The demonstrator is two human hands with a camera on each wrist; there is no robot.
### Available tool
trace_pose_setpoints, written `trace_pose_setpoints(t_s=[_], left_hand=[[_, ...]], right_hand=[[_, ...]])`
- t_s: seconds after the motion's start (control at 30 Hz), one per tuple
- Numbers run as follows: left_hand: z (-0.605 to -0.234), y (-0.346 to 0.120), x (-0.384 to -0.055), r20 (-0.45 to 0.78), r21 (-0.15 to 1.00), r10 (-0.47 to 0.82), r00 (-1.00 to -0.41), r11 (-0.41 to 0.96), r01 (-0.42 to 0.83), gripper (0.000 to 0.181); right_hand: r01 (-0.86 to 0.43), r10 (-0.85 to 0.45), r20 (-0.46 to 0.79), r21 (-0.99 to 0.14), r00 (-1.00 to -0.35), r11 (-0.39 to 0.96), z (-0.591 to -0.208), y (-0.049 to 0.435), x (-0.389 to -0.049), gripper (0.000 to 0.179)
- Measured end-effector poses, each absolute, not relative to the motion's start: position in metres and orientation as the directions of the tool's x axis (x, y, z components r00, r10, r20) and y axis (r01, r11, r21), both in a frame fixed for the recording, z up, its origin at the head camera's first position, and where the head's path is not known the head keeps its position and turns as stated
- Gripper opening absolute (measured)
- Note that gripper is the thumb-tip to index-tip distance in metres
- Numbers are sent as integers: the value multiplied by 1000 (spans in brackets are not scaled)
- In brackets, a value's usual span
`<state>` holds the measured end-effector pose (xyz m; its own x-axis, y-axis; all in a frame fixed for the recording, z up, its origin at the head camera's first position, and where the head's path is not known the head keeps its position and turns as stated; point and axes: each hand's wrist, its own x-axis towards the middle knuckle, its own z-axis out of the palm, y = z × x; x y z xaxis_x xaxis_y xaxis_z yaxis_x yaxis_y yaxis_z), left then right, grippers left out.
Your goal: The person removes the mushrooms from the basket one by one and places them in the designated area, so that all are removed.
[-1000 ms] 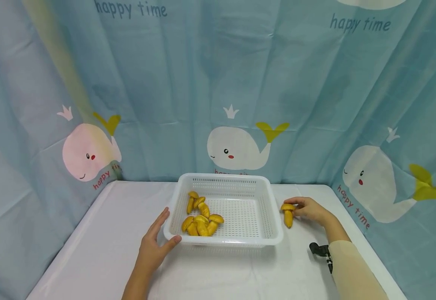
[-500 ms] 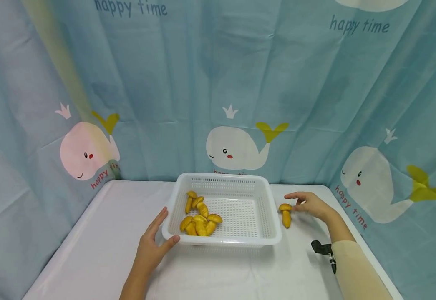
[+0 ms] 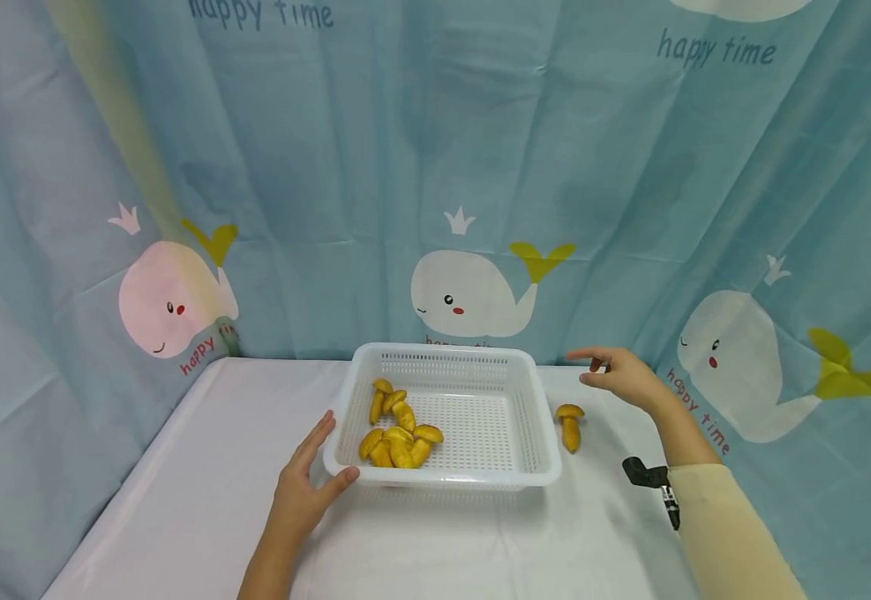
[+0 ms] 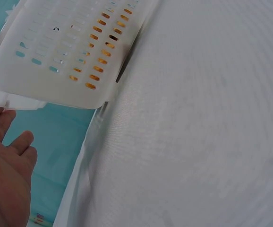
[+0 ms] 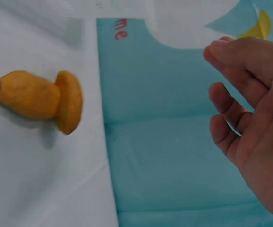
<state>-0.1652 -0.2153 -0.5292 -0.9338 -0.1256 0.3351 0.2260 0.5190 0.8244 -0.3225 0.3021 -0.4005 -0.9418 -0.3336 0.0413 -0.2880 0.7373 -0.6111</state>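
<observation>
A white plastic basket [image 3: 473, 479] with slotted walls stands on the table, holding several yellow-brown mushrooms [image 3: 399, 447] at its left side. My left hand [image 3: 302, 493] rests at the basket's near left corner, thumb tip at the front rim and straight fingers along the left side. Just right of the basket, a single mushroom [image 3: 571, 428] lies on the table, cap toward the back. Beyond it my right hand [image 3: 625, 379] hovers with nothing in it, index finger extended and the others loosely bent. In the right wrist view that mushroom [image 5: 37, 98] lies well apart from the fingers.
A white cloth covers the table [image 3: 180, 483]. Light blue curtains [image 3: 315, 192] printed with whales hang close behind it and along both sides. A black wrist-camera mount [image 3: 648, 477] sticks out from the right sleeve [image 3: 728, 525].
My right hand has let go of the mushroom beside the basket, then risen and moved back from it. The mushroom stays on the table. My left hand keeps its place at the basket.
</observation>
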Motion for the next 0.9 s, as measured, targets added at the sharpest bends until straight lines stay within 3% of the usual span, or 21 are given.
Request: trace_pose_setpoints(t_s=[0.33, 0.9], left_hand=[[-529, -215, -165, 340, 823, -127, -932, 520, 229, 87], [-527, -215, -163, 333, 827, -130, -934, 517, 223, 85]], right_hand=[[-335, -362, 82, -607, -929, 721, -357, 268, -318, 38], [-490, -489, 184, -604, -853, 628, -323, 185, -325, 37]])
